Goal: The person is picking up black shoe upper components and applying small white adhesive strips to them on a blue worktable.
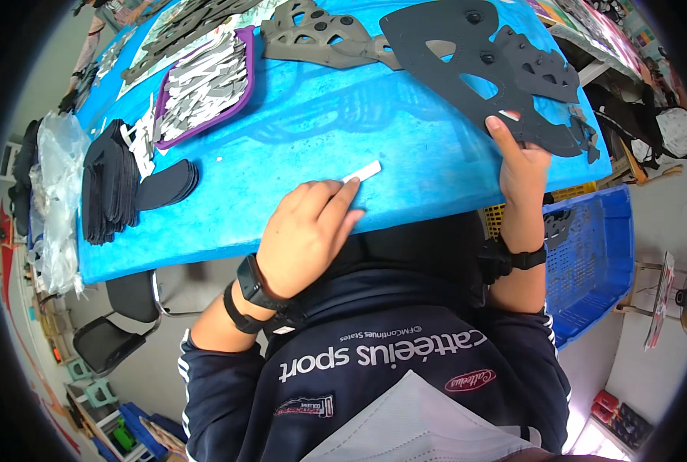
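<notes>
The fingertips of my left hand (305, 231) are pressed together at the near end of a small white strip (365, 171), close to the table's front edge. My right hand (522, 165) grips the lower end of a dark grey foam piece with cut-out holes (467, 69), thumb on top. This piece is tilted up over the table's right side. Smaller dark cut pieces (547, 75) show along its right edge; whether they are joined to it I cannot tell.
A purple tray (245, 85) of white and grey strips sits at the left, beside stacked black rounded pieces (111, 185). Olive-grey cut foam pieces (320, 38) lie at the far edge. Below the blue-covered table (297, 146), a blue crate (590, 262) stands at my right.
</notes>
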`<control>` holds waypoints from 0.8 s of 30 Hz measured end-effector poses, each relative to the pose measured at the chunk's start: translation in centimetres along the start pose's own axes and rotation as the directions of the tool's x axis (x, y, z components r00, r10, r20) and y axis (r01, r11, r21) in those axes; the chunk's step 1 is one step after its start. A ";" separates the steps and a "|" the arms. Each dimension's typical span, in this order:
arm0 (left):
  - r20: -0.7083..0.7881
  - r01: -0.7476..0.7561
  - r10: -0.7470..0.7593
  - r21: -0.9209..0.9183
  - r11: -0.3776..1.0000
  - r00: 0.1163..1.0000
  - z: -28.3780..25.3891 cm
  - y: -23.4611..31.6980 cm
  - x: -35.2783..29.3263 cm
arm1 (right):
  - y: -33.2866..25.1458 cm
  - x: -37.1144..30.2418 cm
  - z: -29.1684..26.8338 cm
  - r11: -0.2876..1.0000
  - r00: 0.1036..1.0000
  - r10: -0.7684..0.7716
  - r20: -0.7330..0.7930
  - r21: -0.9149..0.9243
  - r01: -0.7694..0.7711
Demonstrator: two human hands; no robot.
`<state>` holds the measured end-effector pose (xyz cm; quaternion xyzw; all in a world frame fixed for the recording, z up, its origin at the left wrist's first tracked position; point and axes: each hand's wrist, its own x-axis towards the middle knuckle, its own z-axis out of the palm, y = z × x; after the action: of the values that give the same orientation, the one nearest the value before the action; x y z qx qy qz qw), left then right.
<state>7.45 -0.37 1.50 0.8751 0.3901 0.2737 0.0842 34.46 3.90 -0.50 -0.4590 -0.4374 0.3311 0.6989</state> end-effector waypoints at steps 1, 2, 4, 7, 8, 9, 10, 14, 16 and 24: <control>0.013 0.028 -0.028 0.017 0.999 1.000 -0.2 0.5 0.0 | 0.0 0.0 0.0 1.000 1.000 0.015 0.005 0.001 -0.015; 0.024 0.056 -0.056 0.034 0.998 0.998 -0.5 0.8 0.0 | -0.1 0.0 0.0 1.000 1.000 0.020 0.008 -0.001 -0.020; 0.069 0.043 -0.045 0.039 0.998 0.997 -0.8 0.5 0.5 | -0.2 -0.1 0.0 0.999 0.999 0.031 -0.026 -0.024 -0.032; 0.190 0.016 -0.023 0.036 0.999 0.981 -1.5 0.0 1.8 | -0.1 -0.1 0.0 0.999 1.000 0.009 -0.010 -0.035 -0.009; 0.269 -0.001 -0.007 0.029 1.000 0.963 -1.8 -0.3 2.4 | -0.1 0.0 0.0 0.999 1.000 0.009 -0.003 -0.036 -0.009; 0.265 0.004 -0.012 0.030 1.000 0.964 -1.9 -0.8 3.0 | 0.0 0.0 0.0 1.000 1.000 -0.002 -0.008 -0.021 0.002; 0.372 -0.009 0.011 -0.008 1.000 0.928 -2.1 -1.4 3.6 | 0.0 0.0 0.1 1.000 1.000 -0.013 -0.014 -0.006 0.013; 0.540 -0.078 0.179 -0.204 0.976 0.822 -2.0 -4.5 6.6 | -0.2 0.0 -0.2 0.999 1.000 0.000 -0.003 -0.047 0.000; 0.582 -0.056 0.261 -0.346 0.936 0.770 -1.9 -5.3 7.9 | -0.1 0.0 -0.2 0.999 1.000 -0.001 0.004 -0.051 0.001; 0.524 0.444 0.017 -0.738 0.507 0.851 -3.1 -4.6 8.4 | -0.1 -0.1 -0.2 1.000 1.000 0.020 0.007 -0.016 -0.020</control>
<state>7.41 8.68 5.93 0.7054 0.2859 0.1940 0.6189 34.64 3.71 -0.43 -0.4679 -0.4378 0.3361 0.6903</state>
